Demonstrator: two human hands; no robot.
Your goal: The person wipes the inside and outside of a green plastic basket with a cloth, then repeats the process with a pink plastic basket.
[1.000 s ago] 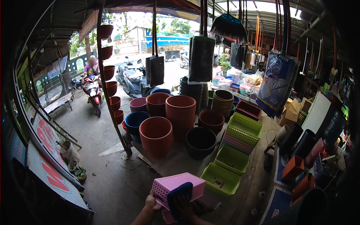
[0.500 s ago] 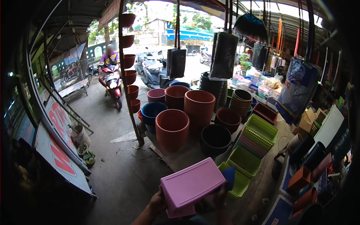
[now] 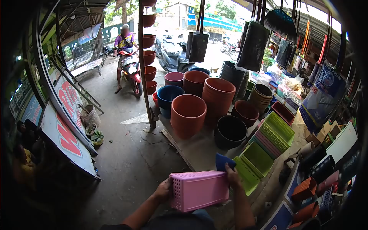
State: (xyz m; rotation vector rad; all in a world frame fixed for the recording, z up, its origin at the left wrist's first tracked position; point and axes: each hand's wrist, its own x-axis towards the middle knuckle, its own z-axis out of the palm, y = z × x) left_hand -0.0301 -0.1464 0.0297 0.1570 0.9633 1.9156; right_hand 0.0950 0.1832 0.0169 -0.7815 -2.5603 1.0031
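Observation:
A pink plastic basket (image 3: 201, 193) with small holes in its end is held in front of my body, its long side and underside edge turned toward me. My left hand (image 3: 164, 190) is closed on the basket's left end. At the right end, my right hand (image 3: 233, 177) pinches a folded blue cloth (image 3: 223, 162) and rests against the basket's edge. Part of the right fingers is hidden behind the basket. Just right of that hand lie light green baskets (image 3: 246, 175), beside a stack of pink and green ones (image 3: 278, 132).
Terracotta pots (image 3: 188, 117), a blue pot (image 3: 170, 97) and a black pot (image 3: 230, 132) stand on the low table ahead. A post with hanging pots (image 3: 148, 57) rises at its left corner. Bags (image 3: 251, 46) hang overhead. A person on a red motorbike (image 3: 132, 73) is beyond.
The pink basket has tilted so its holed left end shows. My right hand and the blue cloth have come up into clearer view. The motorbike rider has put a foot down.

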